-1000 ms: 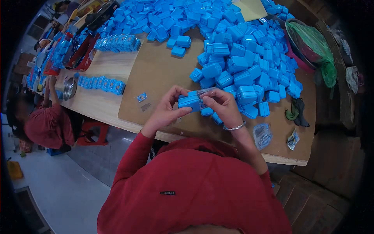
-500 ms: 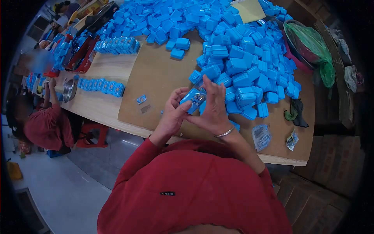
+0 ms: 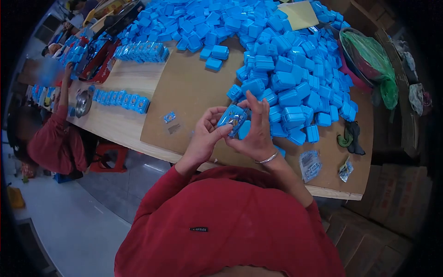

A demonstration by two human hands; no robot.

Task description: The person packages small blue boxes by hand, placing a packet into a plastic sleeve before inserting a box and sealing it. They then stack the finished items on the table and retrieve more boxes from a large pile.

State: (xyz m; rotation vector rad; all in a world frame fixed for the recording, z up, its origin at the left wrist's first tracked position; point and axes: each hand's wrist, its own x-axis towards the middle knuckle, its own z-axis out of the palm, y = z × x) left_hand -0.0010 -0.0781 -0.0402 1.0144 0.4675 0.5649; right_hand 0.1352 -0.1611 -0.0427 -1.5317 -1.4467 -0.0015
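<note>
In front of my chest a small blue plastic box (image 3: 233,116) with a printed picture on its face is tilted toward me. My left hand (image 3: 204,137) grips it from the left, its thumb pressed on the lower front. My right hand (image 3: 256,135), with a bangle at the wrist, is closed around the right and lower edges; its index finger rises beside the box. Just beyond the hands lies a big heap of plain blue boxes (image 3: 288,81). Left of my hands, a small printed sticker sheet (image 3: 170,117) and a clear wrapper lie on the brown board (image 3: 184,83).
Rows of decorated boxes (image 3: 121,100) stand to the left near a metal bowl (image 3: 83,103). A co-worker in a red top (image 3: 57,143) sits at far left. On the right are a bag of stickers (image 3: 310,165), a dark cloth (image 3: 354,138) and a basin with green plastic (image 3: 369,55).
The box has turned so its printed face shows more clearly toward me. My hands stay in nearly the same place. The co-worker's arm now reaches farther up the table.
</note>
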